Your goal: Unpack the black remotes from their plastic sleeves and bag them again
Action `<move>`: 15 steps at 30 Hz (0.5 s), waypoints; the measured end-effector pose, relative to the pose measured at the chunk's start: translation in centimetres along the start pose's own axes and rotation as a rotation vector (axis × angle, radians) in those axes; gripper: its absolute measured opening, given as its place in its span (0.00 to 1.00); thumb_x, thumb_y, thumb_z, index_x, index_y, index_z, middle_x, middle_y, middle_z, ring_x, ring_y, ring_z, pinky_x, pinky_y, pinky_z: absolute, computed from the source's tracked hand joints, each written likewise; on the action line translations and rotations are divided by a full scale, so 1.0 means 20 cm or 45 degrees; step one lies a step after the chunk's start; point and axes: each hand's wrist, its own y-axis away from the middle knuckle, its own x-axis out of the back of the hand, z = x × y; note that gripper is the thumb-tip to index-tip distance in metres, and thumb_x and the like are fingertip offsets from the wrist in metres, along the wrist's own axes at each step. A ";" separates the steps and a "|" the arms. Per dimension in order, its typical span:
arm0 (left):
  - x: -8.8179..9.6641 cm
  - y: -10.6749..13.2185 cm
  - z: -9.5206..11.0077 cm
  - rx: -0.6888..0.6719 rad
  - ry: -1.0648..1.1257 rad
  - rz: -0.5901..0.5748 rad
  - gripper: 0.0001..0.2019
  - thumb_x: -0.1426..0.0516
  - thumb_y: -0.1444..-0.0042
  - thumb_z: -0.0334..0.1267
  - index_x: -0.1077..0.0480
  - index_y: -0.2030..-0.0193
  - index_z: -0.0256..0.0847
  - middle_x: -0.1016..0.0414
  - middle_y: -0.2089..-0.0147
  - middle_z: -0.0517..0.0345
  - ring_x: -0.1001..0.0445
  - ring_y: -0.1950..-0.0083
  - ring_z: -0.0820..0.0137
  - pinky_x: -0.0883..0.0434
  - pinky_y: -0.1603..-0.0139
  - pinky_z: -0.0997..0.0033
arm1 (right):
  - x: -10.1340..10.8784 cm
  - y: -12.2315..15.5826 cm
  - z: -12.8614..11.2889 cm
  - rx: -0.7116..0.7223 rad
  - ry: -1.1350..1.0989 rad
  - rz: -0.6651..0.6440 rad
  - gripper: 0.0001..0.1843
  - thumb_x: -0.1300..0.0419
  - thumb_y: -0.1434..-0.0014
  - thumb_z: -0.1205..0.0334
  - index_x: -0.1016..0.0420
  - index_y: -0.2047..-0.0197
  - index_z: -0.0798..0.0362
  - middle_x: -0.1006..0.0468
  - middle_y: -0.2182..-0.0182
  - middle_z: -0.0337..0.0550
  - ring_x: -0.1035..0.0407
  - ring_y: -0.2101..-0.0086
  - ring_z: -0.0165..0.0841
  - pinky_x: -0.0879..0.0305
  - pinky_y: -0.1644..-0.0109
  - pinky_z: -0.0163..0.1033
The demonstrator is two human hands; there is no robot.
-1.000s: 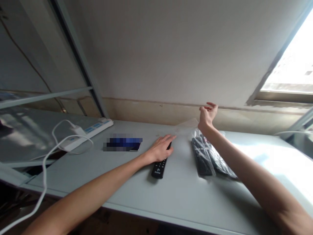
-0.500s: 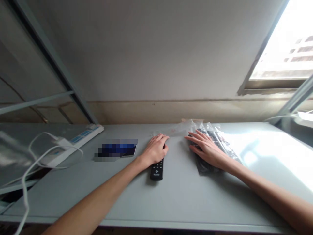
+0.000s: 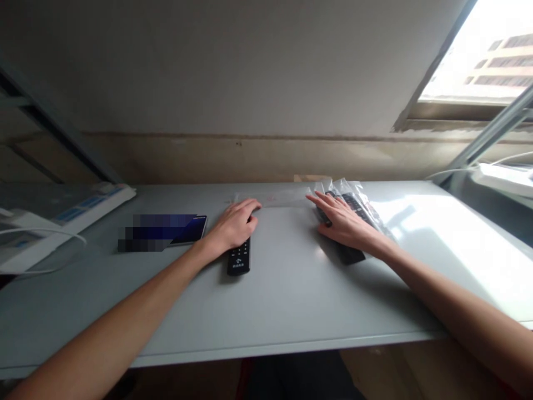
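Observation:
My left hand (image 3: pixel 235 225) lies over the upper part of a black remote control (image 3: pixel 239 261), its fingers together and curved around it, thumb at the right side. The remote's lower end with some buttons shows below my palm. My right hand (image 3: pixel 339 219) rests with fingers spread and stretched on black remotes in clear plastic bags (image 3: pixel 358 206); the hand covers part of them, so I cannot tell how many there are. A flat clear plastic bag (image 3: pixel 278 198) lies behind and between my hands.
A phone (image 3: pixel 194 229), partly pixelated, lies left of my left hand. Farther left sit a white power strip (image 3: pixel 94 208) and white cables (image 3: pixel 45 230). Metal posts (image 3: pixel 478 141) stand at the sides, a wall behind the grey table (image 3: pixel 287 294). Sunlight falls at right.
The view has shifted, so the table sits higher and more of its front edge shows. My right thumb has moved lower at the side of the bagged remotes. The left hand stays on its remote.

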 end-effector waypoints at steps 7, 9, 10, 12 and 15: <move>0.00 0.00 0.01 -0.112 0.050 0.034 0.22 0.50 0.39 0.30 0.23 0.42 0.42 0.22 0.42 0.50 0.22 0.41 0.58 0.28 0.33 0.56 | 0.02 0.00 0.02 0.039 -0.062 0.100 0.53 0.36 0.46 0.69 0.46 0.19 0.41 0.43 0.22 0.49 0.43 0.27 0.59 0.40 0.26 0.67; 0.00 0.00 0.01 -0.181 0.131 0.006 0.23 0.51 0.39 0.29 0.23 0.42 0.41 0.23 0.40 0.51 0.23 0.39 0.60 0.29 0.31 0.57 | 0.04 0.00 0.01 0.040 -0.093 0.136 0.58 0.36 0.48 0.70 0.52 0.18 0.40 0.46 0.21 0.47 0.45 0.26 0.57 0.40 0.25 0.66; 0.00 0.00 0.01 -0.214 0.166 0.000 0.23 0.51 0.39 0.29 0.23 0.41 0.41 0.24 0.39 0.51 0.23 0.38 0.60 0.30 0.30 0.58 | 0.05 -0.01 0.00 0.044 -0.101 0.167 0.60 0.36 0.48 0.71 0.55 0.18 0.39 0.47 0.21 0.46 0.46 0.26 0.57 0.40 0.25 0.66; 0.01 0.00 0.01 -0.263 0.220 -0.005 0.24 0.50 0.38 0.29 0.24 0.39 0.41 0.26 0.35 0.50 0.25 0.34 0.61 0.33 0.27 0.56 | 0.07 -0.01 -0.01 0.048 -0.104 0.269 0.62 0.38 0.48 0.72 0.59 0.17 0.36 0.48 0.21 0.44 0.47 0.25 0.57 0.41 0.25 0.68; 0.01 0.00 0.01 -0.281 0.277 -0.010 0.25 0.49 0.38 0.30 0.26 0.36 0.42 0.27 0.32 0.50 0.28 0.30 0.60 0.35 0.23 0.53 | 0.10 -0.02 -0.04 0.000 -0.089 0.455 0.64 0.39 0.48 0.73 0.65 0.17 0.34 0.49 0.20 0.43 0.46 0.26 0.57 0.38 0.27 0.70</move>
